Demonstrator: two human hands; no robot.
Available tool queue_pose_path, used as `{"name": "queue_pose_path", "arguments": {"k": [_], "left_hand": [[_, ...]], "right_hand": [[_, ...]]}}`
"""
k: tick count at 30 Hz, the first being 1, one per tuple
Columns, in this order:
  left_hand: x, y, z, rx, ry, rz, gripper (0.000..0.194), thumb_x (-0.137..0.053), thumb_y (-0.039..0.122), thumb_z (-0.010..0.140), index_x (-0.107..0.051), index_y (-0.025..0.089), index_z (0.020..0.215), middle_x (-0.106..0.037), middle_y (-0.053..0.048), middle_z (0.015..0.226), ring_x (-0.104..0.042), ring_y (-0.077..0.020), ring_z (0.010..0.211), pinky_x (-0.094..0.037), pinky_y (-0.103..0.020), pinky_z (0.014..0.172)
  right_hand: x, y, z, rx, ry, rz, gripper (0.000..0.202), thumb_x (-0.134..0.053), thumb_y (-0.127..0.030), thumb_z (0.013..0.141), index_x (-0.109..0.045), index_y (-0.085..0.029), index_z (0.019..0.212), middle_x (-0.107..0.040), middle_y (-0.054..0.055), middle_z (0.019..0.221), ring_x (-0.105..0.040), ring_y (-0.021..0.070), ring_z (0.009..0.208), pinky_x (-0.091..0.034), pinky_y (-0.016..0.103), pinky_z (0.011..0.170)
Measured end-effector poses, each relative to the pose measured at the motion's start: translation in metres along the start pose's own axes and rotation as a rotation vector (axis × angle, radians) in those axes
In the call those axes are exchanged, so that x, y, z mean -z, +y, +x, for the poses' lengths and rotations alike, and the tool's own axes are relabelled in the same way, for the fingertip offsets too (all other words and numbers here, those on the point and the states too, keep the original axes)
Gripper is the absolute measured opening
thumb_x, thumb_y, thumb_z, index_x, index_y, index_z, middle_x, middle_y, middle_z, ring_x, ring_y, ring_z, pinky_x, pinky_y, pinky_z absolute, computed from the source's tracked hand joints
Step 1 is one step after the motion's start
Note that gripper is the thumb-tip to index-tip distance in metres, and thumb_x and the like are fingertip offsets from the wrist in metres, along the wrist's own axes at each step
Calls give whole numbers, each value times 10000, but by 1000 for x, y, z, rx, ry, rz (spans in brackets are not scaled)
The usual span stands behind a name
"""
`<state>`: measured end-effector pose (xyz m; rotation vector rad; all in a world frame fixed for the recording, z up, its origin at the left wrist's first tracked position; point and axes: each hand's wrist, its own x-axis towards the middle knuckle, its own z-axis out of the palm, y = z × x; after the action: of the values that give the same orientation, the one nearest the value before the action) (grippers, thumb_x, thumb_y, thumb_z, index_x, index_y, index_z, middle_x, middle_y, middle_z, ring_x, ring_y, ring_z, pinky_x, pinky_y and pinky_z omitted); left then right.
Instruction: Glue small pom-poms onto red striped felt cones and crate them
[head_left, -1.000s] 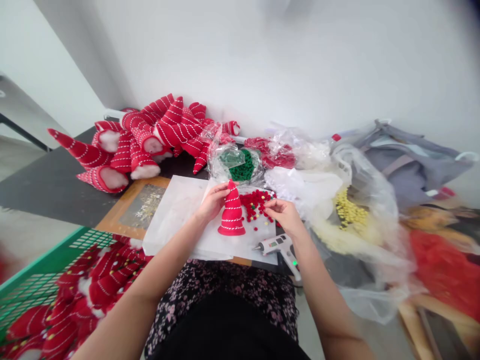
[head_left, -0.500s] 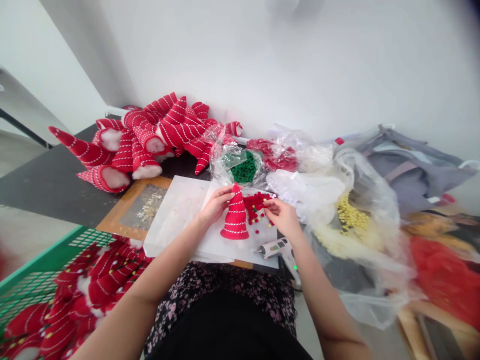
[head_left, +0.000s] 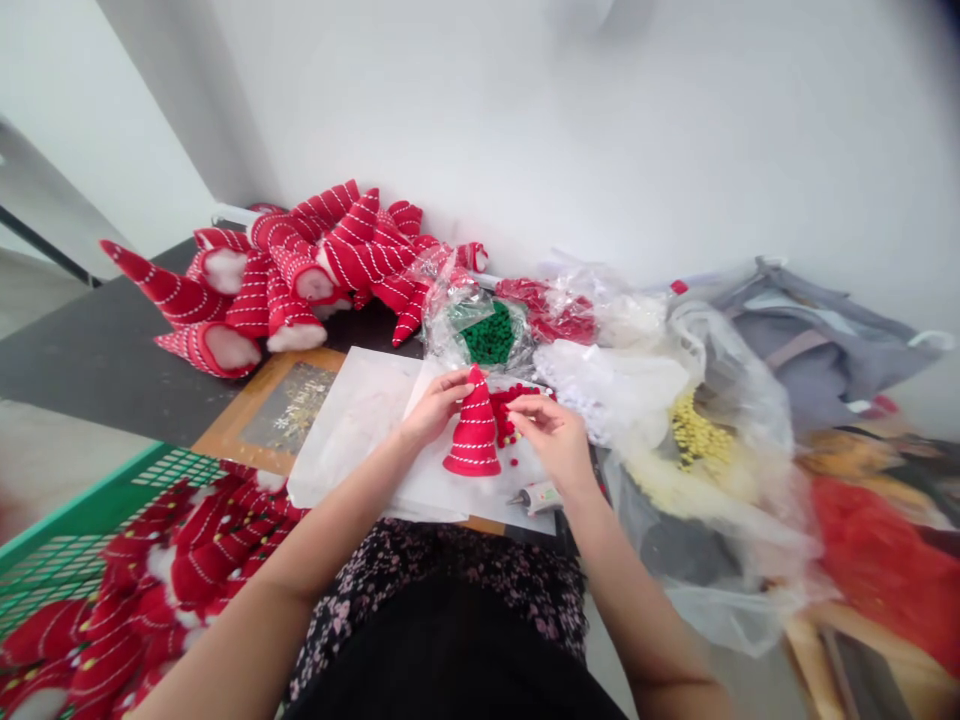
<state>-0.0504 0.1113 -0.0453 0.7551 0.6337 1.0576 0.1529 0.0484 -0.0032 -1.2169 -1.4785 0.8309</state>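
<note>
A red cone-shaped hat with white stitched lines stands over white paper, its tip pinched in my left hand. To its right, my right hand is closed at the fingertips; a tiny pale speck shows there, too small to name. Small red pompoms, with a few of other colours, lie between the hat and my right hand, partly covered by it. The glue gun rests below my right hand, its handle hidden by my forearm.
Striped red hats are piled at the back left. Behind the paper is a bag of green pompoms. A bag of yellow ones lies right. A green basket of red hats stands lower left, near a framed panel.
My right hand has moved left from over the pompoms toward the hat, and its forearm now covers the glue gun's handle. My left hand still holds the hat.
</note>
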Motion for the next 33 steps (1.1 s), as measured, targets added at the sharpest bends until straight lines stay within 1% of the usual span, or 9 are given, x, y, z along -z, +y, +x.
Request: {"name": "queue_pose_path", "arguments": {"k": [3,6,12,16,18,21,24,29,33], "left_hand": [[1,-2,1,-8,7,-7,397,-924,329,695,-833,181,1052,-776,-43,904,-677,-168,773,-496,-287,766],[3,-4,2,-18,15,1,400,-922,329,706,-828,181,1066,-782,-43,918,-683,-166,784,-493,-281,759],[5,-6,3,-35,16,1,400,-939,333,694,-822,189,1048,-801,-58,981,-709,-191,855,-512,-293,795],[6,-7,4,-36,6,-1,417,-959,350,677,-825,186,1036,-801,-56,981,-708,-184,852,-518,-291,799],[6,-6,4,-36,15,-5,420,-959,348,676,-825,185,1039,-802,-62,986,-710,-189,855,-522,-298,805],[5,-5,3,-30,8,-2,422,-947,345,692,-822,187,1063,-805,-73,1004,-722,-205,869,-528,-310,817],[5,-6,3,-29,0,13,410,-934,345,707,-819,186,1067,-802,-70,992,-725,-207,864,-533,-313,820],[5,-6,3,-39,7,6,400,-937,338,702,-822,187,1055,-798,-62,986,-717,-197,857,-533,-305,817],[5,-5,3,-34,7,-2,410,-949,342,693,-823,189,1052,-801,-63,999,-721,-195,862,-535,-305,825]], "right_hand": [[-21,-22,-9,166,-29,-86,141,-685,-271,952,-824,-256,965,-813,79,1067,-775,234,1007,-669,350,822],[-32,-33,-13,270,-68,-148,176,-652,-215,977,-821,-264,990,-814,71,1065,-782,222,984,-679,352,848],[-35,-26,-4,362,15,-294,218,-603,-225,1019,-816,-269,1026,-815,73,1076,-787,230,1000,-679,383,912],[-36,-23,2,476,-22,-351,245,-587,-213,1031,-825,-272,1034,-825,79,1077,-789,240,1035,-659,412,989],[-33,-24,2,474,-19,-362,238,-599,-220,1027,-829,-277,1050,-832,78,1083,-792,247,1048,-654,424,1005],[-26,-26,-1,363,-15,-308,213,-644,-241,1006,-819,-276,1123,-838,69,1108,-806,237,985,-673,403,951],[-20,-23,-3,301,-71,-244,242,-678,-243,979,-806,-271,1183,-845,54,1082,-811,217,894,-682,371,893],[-22,-16,-3,334,-117,-382,269,-680,-231,979,-822,-304,1195,-852,35,976,-798,231,905,-664,397,915],[-21,-19,-3,354,-31,-381,234,-676,-263,1004,-825,-293,1183,-857,46,997,-795,240,923,-649,406,924]]}}
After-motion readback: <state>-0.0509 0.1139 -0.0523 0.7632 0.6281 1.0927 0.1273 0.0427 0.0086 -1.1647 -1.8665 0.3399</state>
